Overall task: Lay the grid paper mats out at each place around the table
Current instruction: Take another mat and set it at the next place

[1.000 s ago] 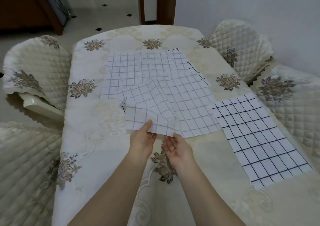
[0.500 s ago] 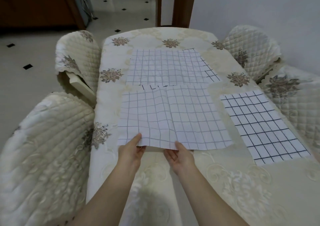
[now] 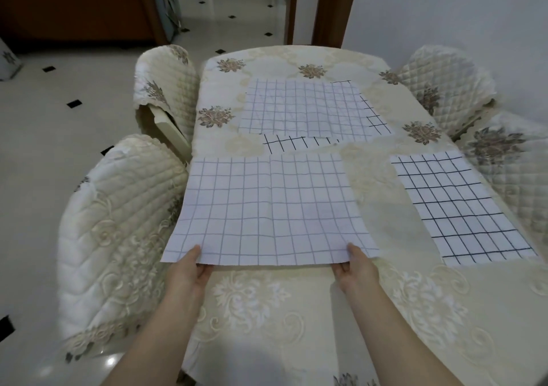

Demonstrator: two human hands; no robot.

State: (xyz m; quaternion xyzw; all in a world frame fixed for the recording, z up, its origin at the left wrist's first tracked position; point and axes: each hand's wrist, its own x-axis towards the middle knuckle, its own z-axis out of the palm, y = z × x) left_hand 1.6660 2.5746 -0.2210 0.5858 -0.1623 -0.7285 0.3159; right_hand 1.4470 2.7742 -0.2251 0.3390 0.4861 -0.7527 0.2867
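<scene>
I hold a white grid paper mat [image 3: 267, 207] by its near edge, spread flat over the left side of the table [image 3: 400, 296]. My left hand [image 3: 189, 270] pinches its near left corner and my right hand [image 3: 355, 267] pinches the near right corner. The mat's left edge hangs slightly past the table edge. A pile of grid mats [image 3: 305, 110] lies at the far middle, faint side up, with bolder sheets poking out underneath. One bold-lined mat [image 3: 456, 204] lies flat at the right place.
Quilted cream chairs stand around the table: two on the left [image 3: 118, 231] [image 3: 166, 89] and two on the right [image 3: 444, 83] [image 3: 510, 160]. A tiled floor [image 3: 59, 119] lies to the left. A dark door frame [image 3: 326, 6] and a white wall are behind the table.
The mat was lifted off the pile, unfolded flat and drawn toward me and to the left. My hands have spread apart from the middle to the two near corners.
</scene>
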